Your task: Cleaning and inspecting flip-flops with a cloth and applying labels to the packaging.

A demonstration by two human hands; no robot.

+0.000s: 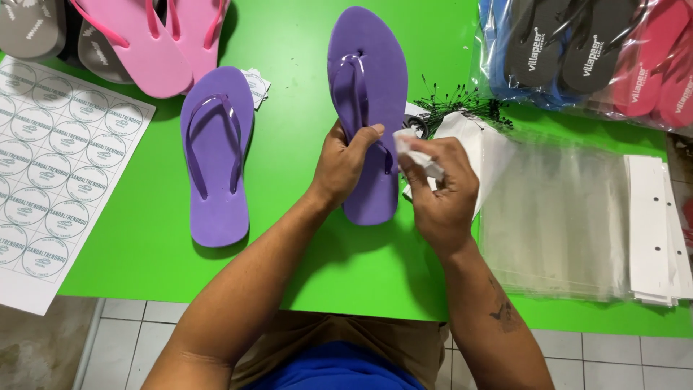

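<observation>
Clear plastic bag (577, 54), top right: black, red, blue foam sandals packed inside. Purple foam flip-flop (368, 87) held at mid-strap by left hand (343, 162), grip closed, over green table (289, 108). Small white paper tag (415, 152) pinched in right hand (444, 191). Second purple flip-flop (215, 155) laid flat alongside. Flat clear bags (556, 217) stacked right.

Green table (144, 245) — pale, perhaps tiled floor (599, 361).

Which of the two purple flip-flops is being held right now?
The right-hand purple flip-flop: the left hand grips its strap while the right hand holds a small white tag beside it. The other purple flip-flop lies untouched.
</observation>
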